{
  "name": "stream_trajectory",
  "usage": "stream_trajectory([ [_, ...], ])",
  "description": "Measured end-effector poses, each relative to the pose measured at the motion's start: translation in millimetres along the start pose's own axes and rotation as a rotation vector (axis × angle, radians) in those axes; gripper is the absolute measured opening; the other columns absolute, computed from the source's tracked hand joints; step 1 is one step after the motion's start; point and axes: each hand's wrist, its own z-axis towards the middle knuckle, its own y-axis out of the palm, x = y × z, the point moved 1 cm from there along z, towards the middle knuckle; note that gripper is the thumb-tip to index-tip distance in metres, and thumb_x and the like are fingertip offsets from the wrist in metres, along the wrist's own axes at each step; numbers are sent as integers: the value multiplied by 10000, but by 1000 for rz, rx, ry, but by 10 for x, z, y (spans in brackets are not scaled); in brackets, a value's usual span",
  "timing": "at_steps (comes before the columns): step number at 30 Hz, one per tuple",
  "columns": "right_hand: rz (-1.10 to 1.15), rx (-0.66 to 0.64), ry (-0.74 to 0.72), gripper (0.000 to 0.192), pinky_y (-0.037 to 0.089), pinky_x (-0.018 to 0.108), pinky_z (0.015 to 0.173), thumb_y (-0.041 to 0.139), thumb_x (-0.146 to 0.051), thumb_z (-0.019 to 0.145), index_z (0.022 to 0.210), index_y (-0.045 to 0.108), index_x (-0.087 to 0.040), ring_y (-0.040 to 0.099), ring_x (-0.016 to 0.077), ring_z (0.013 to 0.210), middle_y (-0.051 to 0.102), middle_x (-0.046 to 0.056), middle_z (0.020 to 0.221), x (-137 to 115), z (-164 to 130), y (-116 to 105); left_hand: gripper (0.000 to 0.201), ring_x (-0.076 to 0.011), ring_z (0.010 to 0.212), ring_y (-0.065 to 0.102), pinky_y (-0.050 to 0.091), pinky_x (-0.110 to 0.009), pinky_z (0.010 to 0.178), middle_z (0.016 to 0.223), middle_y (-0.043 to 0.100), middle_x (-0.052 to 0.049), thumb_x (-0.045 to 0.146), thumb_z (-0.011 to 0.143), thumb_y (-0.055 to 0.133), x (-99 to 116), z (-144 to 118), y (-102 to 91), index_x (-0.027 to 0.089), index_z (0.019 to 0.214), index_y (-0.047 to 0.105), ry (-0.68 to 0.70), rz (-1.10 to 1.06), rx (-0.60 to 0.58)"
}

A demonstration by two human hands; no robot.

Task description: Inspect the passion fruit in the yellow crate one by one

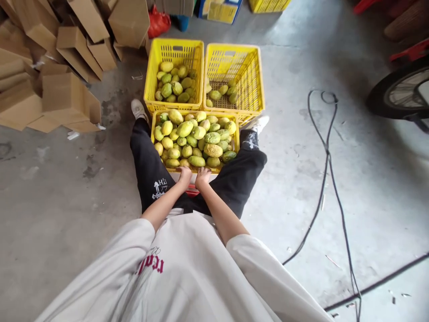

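Both hands, left hand (184,175) and right hand (202,177), rest on the near rim of the full fruit crate (160,147), seemingly gripping it; the next move needs a firm, even pull.

The left hand (184,175) and right hand (202,177) rest side by side on the near rim of a full yellow crate (153,134) of green-yellow fruit (185,129), between the person's spread legs. Two more yellow crates (259,85) stand just behind it, with folded cardboard boxes (63,96) to the left on the floor.

Crates (204,80) ahead – sides (floor (335,179)) free
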Motion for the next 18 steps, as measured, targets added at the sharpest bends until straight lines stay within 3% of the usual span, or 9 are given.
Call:
stream_trajectory([
  [2,-12,27,-17,914,470,740,1527,809,-138,1145,2025,566,-104,488,555,1918,554,367,2004,36,-31,22,560,-586,1549,798,609,-658,1273,1633,780,-498,11,1166,543,11,18,4,-147,1638,800,-19,-35,1],
  [5,21,73,-65,755,548,615,1470,637,-44,1176,1931,637,-25,576,495,1855,618,384,1934,118,-82,-5,500,-531,1481,838,620,-584,1249,1576,830,-453,46,1171,595,-78,-17,-89,-103,1578,844,-31,-96,5],
  [8,78,110,-103,670,607,526,1397,652,-60,1178,1844,698,-10,654,451,1769,663,378,1880,213,-100,-74,466,-474,1514,836,626,-502,1270,1577,850,-393,208,1263,619,-246,-108,-205,-42,1579,853,-60,-156,35],
  [10,125,129,-108,587,636,485,1359,672,-121,1209,1785,760,-43,693,437,1722,708,351,1837,264,-88,-136,524,-435,1523,841,639,-472,1282,1574,865,-343,267,1341,476,-369,-159,-265,10,1611,844,-112,-196,71],
  [12,170,140,-90,499,676,467,1299,604,-191,1281,1713,825,-72,764,436,1629,781,327,1738,294,-67,-209,539,-402,1626,785,604,-449,1368,1668,826,-319,197,1337,406,-483,-178,-317,32,1661,804,-169,-235,158],
  [15,250,233,-59,526,688,487,1277,445,-217,1346,1651,850,-75,804,442,1540,826,313,1631,303,-25,-321,555,-412,1778,671,543,-466,1478,1838,708,-333,97,1253,548,-637,-128,-390,24,1778,711,-260,-311,316],
  [18,301,384,-142,464,612,512,1384,546,-178,1297,1671,792,-55,678,465,1675,740,323,1743,283,64,-371,780,-444,1862,595,523,-525,1521,2007,549,-324,49,1189,653,-774,3,-445,73,1962,552,-246,-320,268],
])
